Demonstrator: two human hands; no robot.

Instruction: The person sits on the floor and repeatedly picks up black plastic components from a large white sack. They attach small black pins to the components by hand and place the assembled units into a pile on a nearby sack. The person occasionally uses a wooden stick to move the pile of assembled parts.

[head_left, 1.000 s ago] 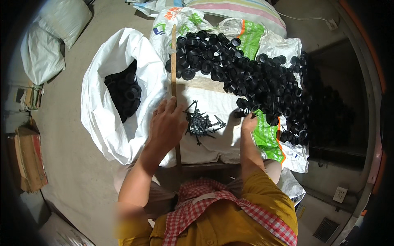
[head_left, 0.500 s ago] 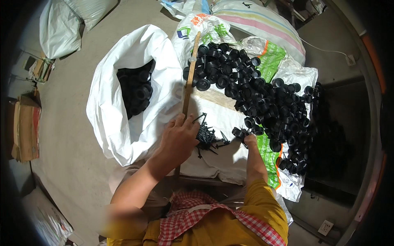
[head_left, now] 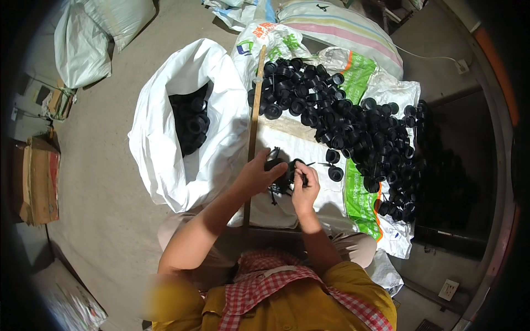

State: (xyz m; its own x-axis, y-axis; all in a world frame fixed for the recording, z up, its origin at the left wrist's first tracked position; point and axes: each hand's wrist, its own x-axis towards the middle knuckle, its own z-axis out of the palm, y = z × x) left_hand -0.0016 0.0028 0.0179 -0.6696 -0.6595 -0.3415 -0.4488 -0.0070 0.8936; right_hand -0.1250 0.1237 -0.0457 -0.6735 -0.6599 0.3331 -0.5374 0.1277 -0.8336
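Note:
My left hand (head_left: 255, 176) is closed on a black plastic cap (head_left: 273, 164), its thumb over the side. Beside it, my right hand (head_left: 306, 193) pinches another black cap (head_left: 298, 164) between thumb and fingertips; its exact shape is partly covered by the fingers. Under both hands lies a pile of thin black screw-like pins (head_left: 274, 190), mostly hidden. Two loose caps, one of them a round cap (head_left: 335, 174), rest just right of my right hand. Beyond them spreads a large heap of black caps (head_left: 331, 118) on flattened sacks.
An open white sack (head_left: 152, 127) at the left holds more black caps. A narrow wooden strip (head_left: 255, 118) runs between it and the work surface. Stuffed sacks (head_left: 342, 33) lie at the back, and a cardboard box (head_left: 41, 179) stands far left.
My right hand has come left and up from the edge of the heap, bringing a black cap close to my left hand. My left hand has moved right and now holds a cap.

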